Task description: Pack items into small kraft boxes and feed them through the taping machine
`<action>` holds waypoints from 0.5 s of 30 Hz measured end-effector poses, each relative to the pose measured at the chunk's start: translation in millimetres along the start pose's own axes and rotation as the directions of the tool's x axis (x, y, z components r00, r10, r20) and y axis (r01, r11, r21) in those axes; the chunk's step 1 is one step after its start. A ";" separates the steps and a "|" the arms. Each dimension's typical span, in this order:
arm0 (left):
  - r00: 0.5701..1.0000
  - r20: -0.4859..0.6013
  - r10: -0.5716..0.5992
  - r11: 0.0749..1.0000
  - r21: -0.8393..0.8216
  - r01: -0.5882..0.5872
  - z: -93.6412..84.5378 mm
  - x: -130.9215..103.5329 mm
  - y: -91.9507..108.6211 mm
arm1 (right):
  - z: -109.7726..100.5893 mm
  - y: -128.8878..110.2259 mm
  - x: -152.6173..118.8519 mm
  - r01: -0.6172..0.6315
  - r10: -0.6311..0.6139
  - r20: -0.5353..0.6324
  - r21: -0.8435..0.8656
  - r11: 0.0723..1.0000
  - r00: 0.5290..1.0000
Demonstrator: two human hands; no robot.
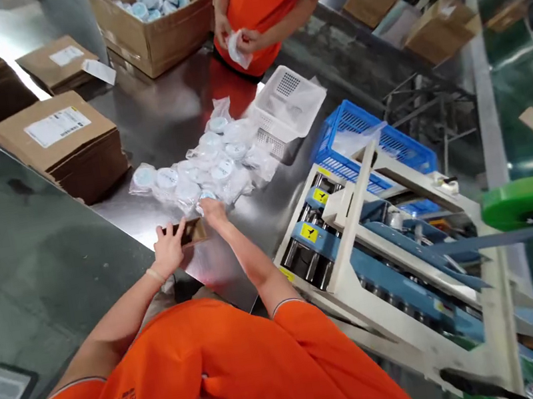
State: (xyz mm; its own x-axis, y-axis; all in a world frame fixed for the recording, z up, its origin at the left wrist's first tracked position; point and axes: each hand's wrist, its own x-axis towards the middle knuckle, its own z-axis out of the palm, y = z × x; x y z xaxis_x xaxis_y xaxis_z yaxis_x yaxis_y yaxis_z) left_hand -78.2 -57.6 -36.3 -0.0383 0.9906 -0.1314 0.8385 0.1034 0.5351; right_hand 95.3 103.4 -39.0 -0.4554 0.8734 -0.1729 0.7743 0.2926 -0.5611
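My left hand (168, 249) grips a small brown cardboard box (194, 231) at the near edge of the metal table, its fingers over the box's side. Just beyond the box, my right hand (212, 212) is closed at the near edge of a pile of clear plastic bags (212, 161). Each bag seems to hold a round white and light-blue item. The fingers appear to pinch one bagged round item (206, 197), mostly hidden by the hand.
Stacked flat cardboard (81, 148) stands left of the pile. A large carton (159, 34) of round items sits behind. White baskets (291, 98), a blue crate (373, 142) and a roller machine (353, 233) are to the right. A co-worker (267, 10) handles a white item across the table.
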 end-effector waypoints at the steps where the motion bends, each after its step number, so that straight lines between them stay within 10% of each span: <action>1: 1.000 0.007 0.008 1.000 0.007 -0.008 2.3 0.5 2.0 | -2.0 -4.5 20.6 0.049 -0.046 0.050 -0.057 0.997 0.998; 9: 0.997 -0.014 0.077 0.997 0.010 -0.077 3.6 6.8 -12.8 | -3.7 -30.5 90.7 0.135 -0.059 0.173 -0.469 0.873 0.983; 15: 0.975 -0.074 0.210 0.957 -0.188 -0.220 22.3 25.6 -10.3 | -56.6 -1.2 -26.7 0.237 -0.285 -0.073 -0.382 0.893 0.956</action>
State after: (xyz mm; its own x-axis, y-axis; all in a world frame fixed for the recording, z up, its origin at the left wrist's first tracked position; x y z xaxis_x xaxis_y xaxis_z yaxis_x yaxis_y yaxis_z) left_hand -75.8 -35.3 -63.8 0.0981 0.9941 0.0463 0.7091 -0.1024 0.6977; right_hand 131.4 101.8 12.2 -0.6234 0.7800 0.0540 0.7516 0.6169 -0.2333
